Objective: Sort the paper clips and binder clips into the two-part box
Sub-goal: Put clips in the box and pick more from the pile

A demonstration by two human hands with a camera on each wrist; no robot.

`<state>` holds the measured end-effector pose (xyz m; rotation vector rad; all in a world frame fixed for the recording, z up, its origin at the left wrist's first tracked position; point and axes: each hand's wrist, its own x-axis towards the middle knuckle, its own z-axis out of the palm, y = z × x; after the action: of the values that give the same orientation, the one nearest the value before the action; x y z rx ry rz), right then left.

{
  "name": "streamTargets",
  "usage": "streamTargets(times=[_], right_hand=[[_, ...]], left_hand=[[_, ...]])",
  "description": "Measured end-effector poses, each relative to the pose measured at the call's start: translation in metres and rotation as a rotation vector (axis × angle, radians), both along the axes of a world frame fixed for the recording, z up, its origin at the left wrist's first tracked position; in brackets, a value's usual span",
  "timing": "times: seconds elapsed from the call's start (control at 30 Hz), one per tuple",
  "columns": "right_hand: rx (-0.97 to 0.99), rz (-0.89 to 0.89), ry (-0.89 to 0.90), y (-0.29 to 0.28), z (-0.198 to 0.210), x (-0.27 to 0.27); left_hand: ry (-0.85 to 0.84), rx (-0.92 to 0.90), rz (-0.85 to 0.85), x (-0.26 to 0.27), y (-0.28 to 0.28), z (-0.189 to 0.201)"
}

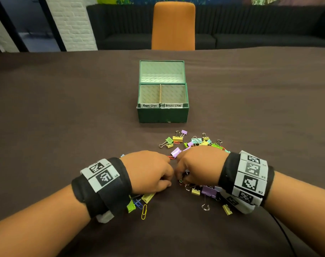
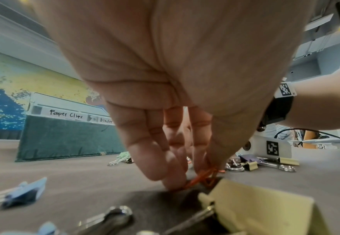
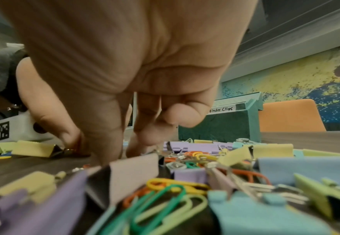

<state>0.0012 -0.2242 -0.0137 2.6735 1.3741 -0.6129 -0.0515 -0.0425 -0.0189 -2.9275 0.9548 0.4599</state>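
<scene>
An orange paper clip [image 2: 200,178], flat on the counter [image 1: 65,127], is pinched by the left hand [image 1: 148,171]; whether anything is held by the right hand [image 1: 198,167] cannot be told, and the box [image 1: 162,114] lies ahead.

My table [image 1: 65,108] is covered in a dark brown cloth that fills most of what I see. At twelve o'clock, just past its far edge, an orange chair [image 1: 173,25] faces me. Behind the chair a long black sofa [image 1: 260,30] runs along the wall. At eleven o'clock stands a white brick pillar [image 1: 72,23], and a painted mural [image 3: 285,76] of blue and yellow hangs above the sofa.
</scene>
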Motion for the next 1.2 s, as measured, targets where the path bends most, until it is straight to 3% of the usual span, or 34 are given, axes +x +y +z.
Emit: streamTargets(times=[0.3, 0.57, 0.97, 1.2], right_hand=[[-0.018, 0.122, -0.065, 0.001, 0.0, -0.009], [-0.054, 0.205, -0.099, -0.001, -0.001, -0.009], [-0.101, 0.207, -0.132, 0.01, -0.011, -0.007], [-0.089, 0.235, -0.161, 0.008, -0.009, -0.006]], left_hand=[[-0.075, -0.068, 0.075, -0.002, 0.001, 0.0], [-0.102, -0.304, 0.275, 0.019, 0.028, 0.003], [-0.216, -0.719, 0.666, 0.126, 0.078, 0.033], [-0.333, -0.821, 0.764, 0.167, 0.085, 0.031]])
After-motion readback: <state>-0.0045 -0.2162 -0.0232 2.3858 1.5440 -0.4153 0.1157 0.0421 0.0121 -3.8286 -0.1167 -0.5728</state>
